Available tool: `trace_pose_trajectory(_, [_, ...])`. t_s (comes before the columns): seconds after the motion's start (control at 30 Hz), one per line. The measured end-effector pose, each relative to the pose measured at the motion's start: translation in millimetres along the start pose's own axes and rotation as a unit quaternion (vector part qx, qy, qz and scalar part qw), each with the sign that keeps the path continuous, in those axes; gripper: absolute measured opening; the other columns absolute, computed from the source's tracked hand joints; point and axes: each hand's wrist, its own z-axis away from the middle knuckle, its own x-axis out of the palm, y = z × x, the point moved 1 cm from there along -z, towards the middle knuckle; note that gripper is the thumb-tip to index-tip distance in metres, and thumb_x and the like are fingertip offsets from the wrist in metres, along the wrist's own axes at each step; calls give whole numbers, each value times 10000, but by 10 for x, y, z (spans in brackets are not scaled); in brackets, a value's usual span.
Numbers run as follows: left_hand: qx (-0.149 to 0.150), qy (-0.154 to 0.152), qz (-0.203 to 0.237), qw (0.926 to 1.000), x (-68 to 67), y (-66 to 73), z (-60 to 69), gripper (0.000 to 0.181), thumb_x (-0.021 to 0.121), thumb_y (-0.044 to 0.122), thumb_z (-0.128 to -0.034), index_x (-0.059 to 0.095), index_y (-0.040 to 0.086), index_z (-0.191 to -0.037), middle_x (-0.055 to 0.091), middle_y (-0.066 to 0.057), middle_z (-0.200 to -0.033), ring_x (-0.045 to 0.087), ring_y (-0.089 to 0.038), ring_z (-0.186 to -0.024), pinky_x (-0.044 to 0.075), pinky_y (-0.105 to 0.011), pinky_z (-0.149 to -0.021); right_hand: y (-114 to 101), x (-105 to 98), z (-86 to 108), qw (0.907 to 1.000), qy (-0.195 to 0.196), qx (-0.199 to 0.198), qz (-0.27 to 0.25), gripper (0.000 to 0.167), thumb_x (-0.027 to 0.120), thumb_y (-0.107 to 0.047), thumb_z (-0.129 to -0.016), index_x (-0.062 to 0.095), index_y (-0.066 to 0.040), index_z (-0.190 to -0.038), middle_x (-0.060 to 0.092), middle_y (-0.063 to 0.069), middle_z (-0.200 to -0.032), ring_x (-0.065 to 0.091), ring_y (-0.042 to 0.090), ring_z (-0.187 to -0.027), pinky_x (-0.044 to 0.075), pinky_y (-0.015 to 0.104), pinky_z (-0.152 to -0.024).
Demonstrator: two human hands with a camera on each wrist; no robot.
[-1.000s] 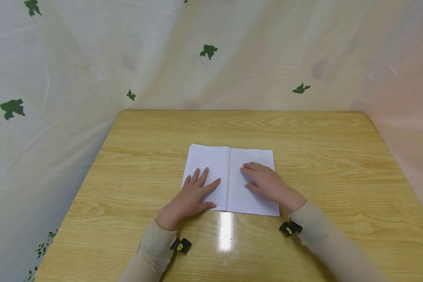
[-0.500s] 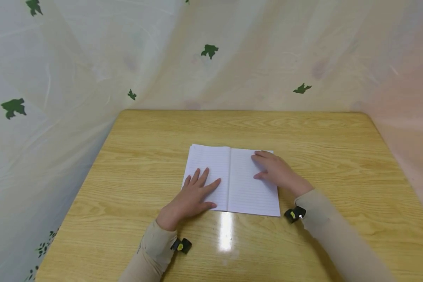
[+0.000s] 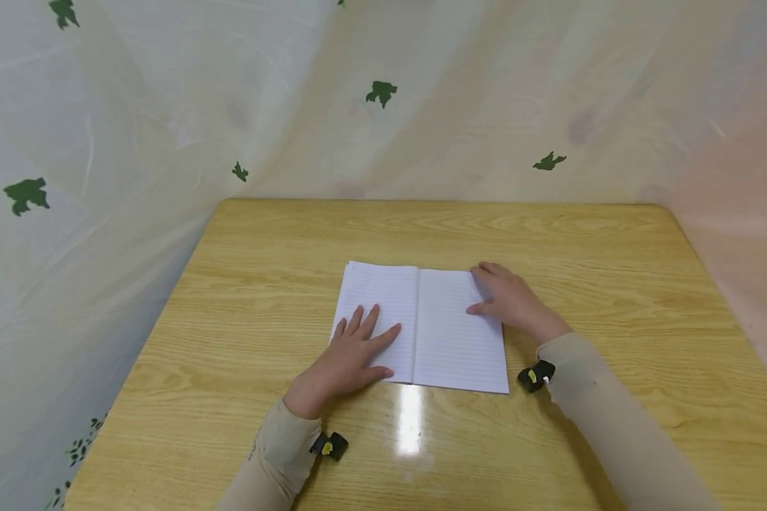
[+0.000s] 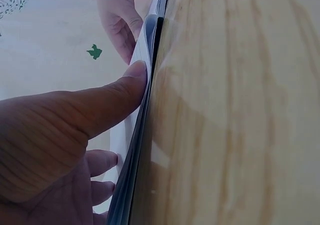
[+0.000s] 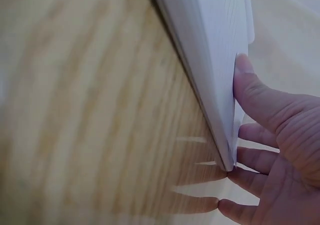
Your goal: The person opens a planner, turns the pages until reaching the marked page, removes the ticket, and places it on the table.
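An open notebook (image 3: 447,355) with white lined pages lies on the wooden table. My left hand (image 3: 341,362) rests on its left page, fingers spread. The left wrist view shows the thumb (image 4: 117,97) on the page near the lower edge, over the stacked sheets (image 4: 132,185). At the upper right corner of the right page is my right hand (image 3: 511,294). Its thumb (image 5: 257,92) touches the page, while the fingers (image 5: 250,180) lie along the outer edge, the lowest reaching the tabletop. That corner is hidden under the hand in the head view.
The wooden tabletop (image 3: 262,284) extends around the notebook on all sides. Behind it hangs a pale curtain (image 3: 460,106) with green bird shapes. Each sleeved wrist carries a small black camera mount, the left one (image 3: 329,446) and the right one (image 3: 537,376).
My right hand has slid over the right page, up and to the right, from near its middle to the upper outer corner. The left hand and the notebook have stayed in place.
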Motion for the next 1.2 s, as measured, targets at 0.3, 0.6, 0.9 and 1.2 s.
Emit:
trace_pose_trajectory(0.3, [12,-3,-35,10000,15,-6,-10,701,638,430,-920,351,230,-1528,87,-230,-1598,18,-462,-1448,74,-636,-1128,30,-5,6,9995,-39,285,103,844,775,-346,-834,370,40,-1466,287,305,-1512,266,480,-1380,212,646,-1087])
trace_pose_trajectory(0.6, [4,-6,-58,10000,21,-11,-11,711,636,435,-920,337,236,-1533,81,-220,-1601,14,-448,-1453,73,-627,-1133,-94,-22,84,9933,681,37,931,807,814,-380,-779,471,-19,-1414,353,278,-1488,355,482,-1327,215,696,-1045])
trace_pose_trajectory(0.9, [-39,-30,-84,10000,30,-20,-22,708,636,428,-924,328,247,-1535,69,-203,-1605,9,-429,-1457,61,-611,-1141,-180,41,153,9960,868,-88,190,791,816,-249,-804,420,-107,-1474,420,275,-1372,578,436,-1043,486,595,-812])
trace_pose_trajectory(1.2, [-43,2,-84,10000,41,-28,-22,708,637,432,-922,332,251,-1534,75,-196,-1606,10,-424,-1459,56,-606,-1142,-291,92,253,9904,1249,250,-545,921,752,-168,-869,157,-125,-1571,426,280,-1420,560,478,-1108,447,616,-904])
